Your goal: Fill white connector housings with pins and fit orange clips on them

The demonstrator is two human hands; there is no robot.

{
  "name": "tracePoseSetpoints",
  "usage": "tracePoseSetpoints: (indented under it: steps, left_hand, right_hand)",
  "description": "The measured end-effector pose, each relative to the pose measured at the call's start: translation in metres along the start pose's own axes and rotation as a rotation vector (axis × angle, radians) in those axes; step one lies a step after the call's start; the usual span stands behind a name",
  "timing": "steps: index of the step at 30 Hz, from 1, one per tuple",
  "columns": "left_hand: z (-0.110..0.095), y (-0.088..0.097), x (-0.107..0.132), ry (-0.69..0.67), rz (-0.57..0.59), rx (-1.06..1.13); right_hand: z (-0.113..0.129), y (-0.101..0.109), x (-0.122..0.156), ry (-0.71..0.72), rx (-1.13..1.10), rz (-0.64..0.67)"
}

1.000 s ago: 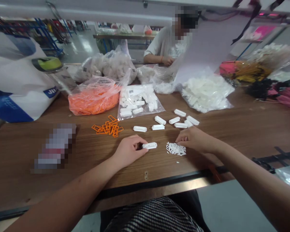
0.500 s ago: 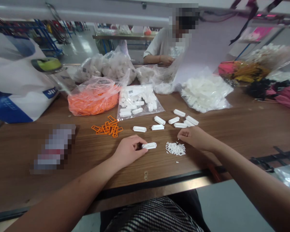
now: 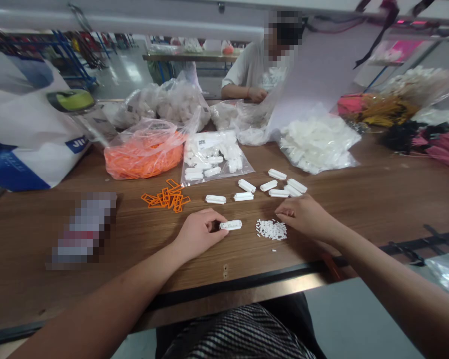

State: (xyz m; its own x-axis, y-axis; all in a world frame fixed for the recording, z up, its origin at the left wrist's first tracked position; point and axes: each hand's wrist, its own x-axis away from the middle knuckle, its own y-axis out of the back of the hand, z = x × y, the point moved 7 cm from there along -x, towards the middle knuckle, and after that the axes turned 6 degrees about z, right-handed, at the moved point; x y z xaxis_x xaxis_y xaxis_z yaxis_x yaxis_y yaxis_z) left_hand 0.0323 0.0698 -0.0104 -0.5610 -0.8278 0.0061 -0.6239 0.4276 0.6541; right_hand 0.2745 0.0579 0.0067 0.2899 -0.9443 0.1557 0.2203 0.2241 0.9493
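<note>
My left hand [image 3: 199, 232] pinches one end of a white connector housing [image 3: 231, 225] between thumb and fingers, just above or on the table. A row of small holes shows on the housing's upper face. My right hand [image 3: 303, 215] is closed in a pinch at the right edge of a pile of tiny white pegs [image 3: 271, 229]. Whatever its fingertips may hold is too small to make out. One stray peg [image 3: 274, 251] lies in front of the pile. Beyond my hands are several more white housings [image 3: 244, 197], lying loose on the wood.
Orange rectangular frames [image 3: 167, 198] lie left of the housings, before a bag of orange parts [image 3: 144, 154]. An opened bag of white housings [image 3: 215, 157] and a bag of white parts [image 3: 318, 142] stand behind. A blurred-out object [image 3: 84, 227] rests at left. A co-worker [image 3: 252, 75] sits opposite.
My right hand has shifted very slightly, its fingertips staying at the pile's right edge. The left hand and its connector housing look unmoved.
</note>
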Motion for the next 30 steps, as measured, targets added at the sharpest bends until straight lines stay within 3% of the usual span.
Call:
tracePoseSetpoints:
  steps: [4, 12, 18, 25, 30]
  left_hand:
    - [0.001, 0.0, 0.0, 0.0, 0.002, 0.01]
    - [0.002, -0.001, 0.0, 0.005, 0.003, 0.006]
    - [0.001, 0.0, 0.0, -0.002, 0.003, 0.011]
    - [0.001, -0.001, 0.0, 0.006, 0.004, -0.004]
    - [0.001, 0.0, 0.0, 0.001, 0.0, -0.004]
  right_hand:
    - [0.0, 0.002, 0.002, 0.155, 0.056, -0.026]
    - [-0.001, 0.0, 0.005, 0.077, 0.088, -0.029]
    - [0.006, -0.003, 0.002, 0.18, 0.182, 0.011]
    - [-0.004, 0.001, 0.004, 0.03, 0.126, -0.037]
    - [-0.005, 0.0, 0.004, -0.002, 0.025, -0.019]
